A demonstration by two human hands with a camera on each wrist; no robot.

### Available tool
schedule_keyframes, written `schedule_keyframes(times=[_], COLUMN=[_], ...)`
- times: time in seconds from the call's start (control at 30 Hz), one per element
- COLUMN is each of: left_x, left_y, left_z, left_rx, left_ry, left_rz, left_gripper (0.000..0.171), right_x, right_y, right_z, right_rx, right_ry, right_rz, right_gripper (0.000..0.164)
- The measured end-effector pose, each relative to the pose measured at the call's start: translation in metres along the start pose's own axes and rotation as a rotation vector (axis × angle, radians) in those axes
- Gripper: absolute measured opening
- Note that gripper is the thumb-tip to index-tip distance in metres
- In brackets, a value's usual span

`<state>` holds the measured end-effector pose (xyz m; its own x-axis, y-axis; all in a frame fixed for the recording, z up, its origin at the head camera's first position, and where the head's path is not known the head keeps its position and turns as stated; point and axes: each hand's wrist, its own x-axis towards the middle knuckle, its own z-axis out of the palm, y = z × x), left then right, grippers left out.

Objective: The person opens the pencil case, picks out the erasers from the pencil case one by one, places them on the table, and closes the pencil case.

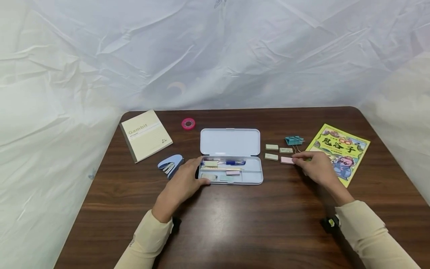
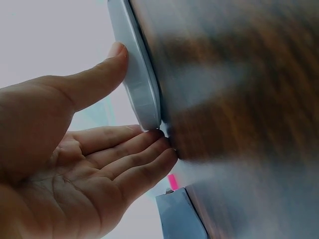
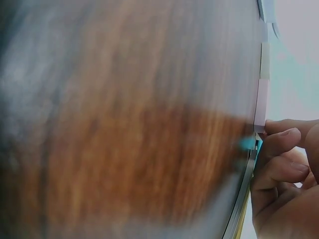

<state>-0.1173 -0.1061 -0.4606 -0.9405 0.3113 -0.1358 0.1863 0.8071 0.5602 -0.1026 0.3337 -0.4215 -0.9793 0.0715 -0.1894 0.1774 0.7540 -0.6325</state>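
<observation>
A pale pencil case lies with its lid up, holding pens, a pencil and several small blocks like erasers. My left hand spans its left end; the thumb touches the front edge and nearly straight fingers reach the end corner. To the right, my right hand pinches the right end of a pink eraser between thumb and index finger, the other fingers curled. That eraser is in a two-by-two group with pale green erasers. How firmly the left hand holds is unclear.
A teal binder clip stands behind the right hand, near a yellow comic-style book. At left are a blue stapler, a cream notebook and a pink tape roll. White cloth hangs behind the table.
</observation>
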Motion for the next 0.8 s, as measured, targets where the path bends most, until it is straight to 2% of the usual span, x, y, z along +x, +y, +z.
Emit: schedule_keyframes(times=[0.4,0.63,0.8], left_x=[0.003,0.001,0.001], left_y=[-0.002,-0.001,-0.003], left_z=[0.002,0.001,0.002], left_rx=[0.005,0.008,0.017], left_ry=[-0.014,0.000,0.006], left_rz=[-0.019,-0.009,0.003], left_gripper=[0.094,0.093,0.093], right_x=[-0.001,-0.005,-0.005], right_y=[-0.003,-0.011,-0.022], right_z=[0.001,0.005,0.014], right_rx=[0.044,0.081,0.108], right_ry=[0.008,0.035,0.022], right_rz=[0.023,-0.010,-0.031], right_gripper=[0.041,0.039,0.037])
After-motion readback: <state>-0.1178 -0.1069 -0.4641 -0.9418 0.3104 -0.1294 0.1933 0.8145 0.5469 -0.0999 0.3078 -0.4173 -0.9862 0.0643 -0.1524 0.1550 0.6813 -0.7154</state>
